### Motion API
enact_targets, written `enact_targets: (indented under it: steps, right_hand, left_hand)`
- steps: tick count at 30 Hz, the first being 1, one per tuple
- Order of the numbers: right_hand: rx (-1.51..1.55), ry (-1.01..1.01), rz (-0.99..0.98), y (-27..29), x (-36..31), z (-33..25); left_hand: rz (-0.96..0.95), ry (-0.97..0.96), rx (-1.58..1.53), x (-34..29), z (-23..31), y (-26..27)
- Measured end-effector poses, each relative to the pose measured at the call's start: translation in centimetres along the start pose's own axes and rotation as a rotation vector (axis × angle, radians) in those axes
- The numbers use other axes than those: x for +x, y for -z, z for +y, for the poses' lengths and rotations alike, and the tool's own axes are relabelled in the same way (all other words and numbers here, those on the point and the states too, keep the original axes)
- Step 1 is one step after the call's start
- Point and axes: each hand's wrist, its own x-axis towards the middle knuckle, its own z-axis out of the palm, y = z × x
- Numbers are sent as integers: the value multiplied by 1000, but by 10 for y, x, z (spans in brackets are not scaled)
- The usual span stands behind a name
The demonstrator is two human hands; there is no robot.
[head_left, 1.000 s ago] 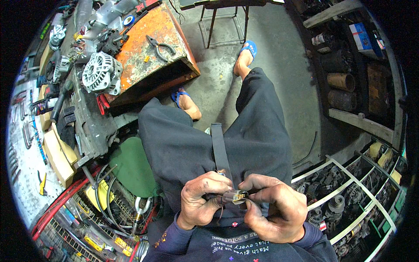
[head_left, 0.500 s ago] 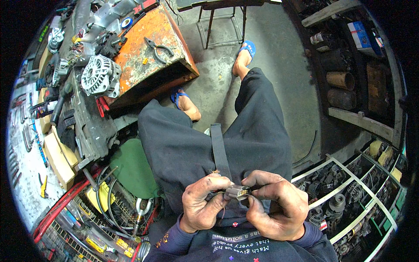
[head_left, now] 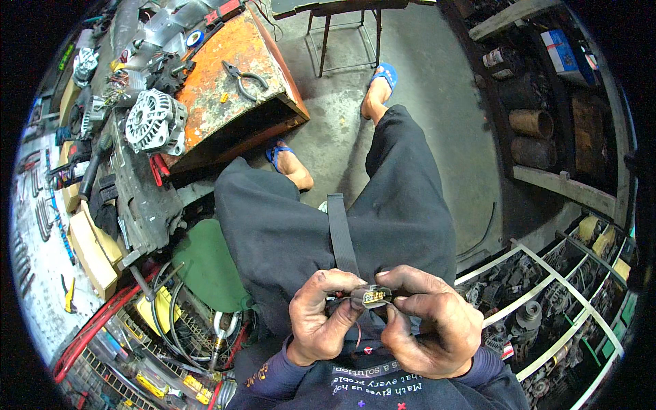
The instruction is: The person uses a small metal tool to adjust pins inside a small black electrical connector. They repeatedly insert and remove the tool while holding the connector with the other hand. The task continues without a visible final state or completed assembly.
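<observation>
A small grey electrical connector (head_left: 373,296) is held above my lap, its open end with brassy metal terminals facing up. My left hand (head_left: 323,316) pinches it from the left between thumb and fingers; a thin wire hangs below that grip. From the right, the bent fingertips and thumb of my right hand (head_left: 432,321) close on the connector's edge. Dark grime covers the fingers of both hands. The rear of the connector is hidden behind my left fingers.
Pliers (head_left: 244,80) lie on a worn orange metal box (head_left: 205,102) at the far left. Beside it sits a silver alternator (head_left: 156,121) on a cluttered bench. A green stool seat (head_left: 210,266) is at my left. Racks of dark parts (head_left: 526,314) stand at the right.
The connector has turned in my fingers, so its terminals face more upward. My right fingertips have shifted slightly at its edge. The surroundings have moved slightly with the view.
</observation>
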Motion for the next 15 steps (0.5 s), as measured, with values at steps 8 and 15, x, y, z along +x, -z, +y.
enact_targets:
  steps: [8, 15]
  right_hand:
    - [-24, 24, 13, -1, -2, -1]
    - [-62, 38, 16, -4, -1, -4]
  left_hand:
    - [14, 60, -102, 1, -1, -2]
    - [50, 9, -48, 5, -4, -3]
